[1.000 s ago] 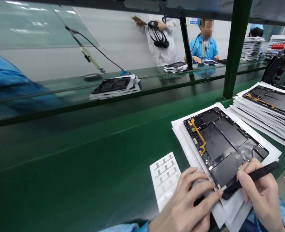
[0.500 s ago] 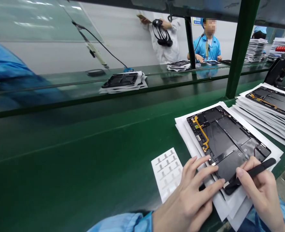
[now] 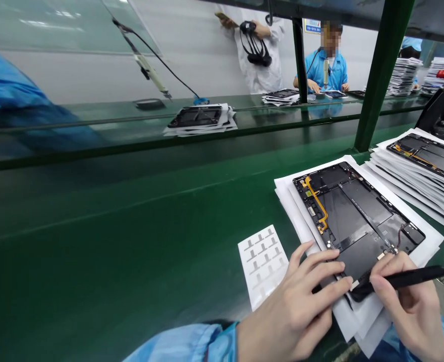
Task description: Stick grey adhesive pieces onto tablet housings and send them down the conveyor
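An opened tablet housing (image 3: 372,213) with an orange flex cable (image 3: 317,203) lies on white sheets (image 3: 287,195). My left hand (image 3: 301,296) rests with spread fingers along its near left edge, fingertips touching the rim. Black tweezers (image 3: 420,276) are gripped between the thumb and fingers of my right hand (image 3: 408,296). Their tips point down toward the near corner of the housing, where a small pale piece (image 3: 354,285) shows; I cannot tell whether they pinch it. To the left of my left hand lies a white sheet of grey T-shaped stickers (image 3: 261,259).
More tablet housings lie on a thick paper stack (image 3: 406,176) to the right. A green post (image 3: 383,75) rises behind. Across the raised ledge sit another housing stack (image 3: 201,118) and a hanging electric screwdriver (image 3: 150,75). A person in blue (image 3: 337,73) works further back.
The tweezers have tipped to a flatter angle, and the fingers of my right hand have shifted slightly. My left hand stays at the housing's edge. The whole view has moved a little.
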`<state>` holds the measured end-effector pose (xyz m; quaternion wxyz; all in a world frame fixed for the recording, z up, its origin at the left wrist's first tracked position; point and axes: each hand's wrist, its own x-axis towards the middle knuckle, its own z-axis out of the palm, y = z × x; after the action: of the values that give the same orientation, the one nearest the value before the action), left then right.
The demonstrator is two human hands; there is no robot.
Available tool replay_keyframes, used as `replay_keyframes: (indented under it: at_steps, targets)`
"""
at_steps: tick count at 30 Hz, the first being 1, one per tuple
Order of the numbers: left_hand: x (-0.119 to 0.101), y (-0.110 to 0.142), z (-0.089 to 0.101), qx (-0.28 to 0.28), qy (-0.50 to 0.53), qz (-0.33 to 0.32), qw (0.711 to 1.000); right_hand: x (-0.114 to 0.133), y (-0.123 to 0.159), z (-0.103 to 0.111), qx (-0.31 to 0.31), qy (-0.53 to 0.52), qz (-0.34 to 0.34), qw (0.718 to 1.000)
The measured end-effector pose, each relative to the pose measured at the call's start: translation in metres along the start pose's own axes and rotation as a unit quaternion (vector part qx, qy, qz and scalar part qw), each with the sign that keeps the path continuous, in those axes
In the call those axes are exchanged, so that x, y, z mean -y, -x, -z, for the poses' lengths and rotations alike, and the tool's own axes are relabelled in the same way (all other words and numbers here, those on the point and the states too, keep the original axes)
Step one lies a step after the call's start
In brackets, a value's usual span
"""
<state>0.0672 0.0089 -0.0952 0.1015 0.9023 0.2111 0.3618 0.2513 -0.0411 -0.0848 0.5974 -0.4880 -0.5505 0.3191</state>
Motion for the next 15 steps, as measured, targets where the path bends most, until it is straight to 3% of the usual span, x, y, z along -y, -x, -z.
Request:
replay_keyframes:
  at_steps: [10,15]
  targets:
    - [0.001,-0.001,0.001,-0.010,0.018,-0.004,1.000,-0.003,-0.005,0.003,-0.026,-0.012,0.039,0.999]
    - [-0.004,-0.010,0.016,0.049,0.000,-0.001,0.999,-0.004,-0.004,0.002,-0.014,-0.005,0.043,0.999]
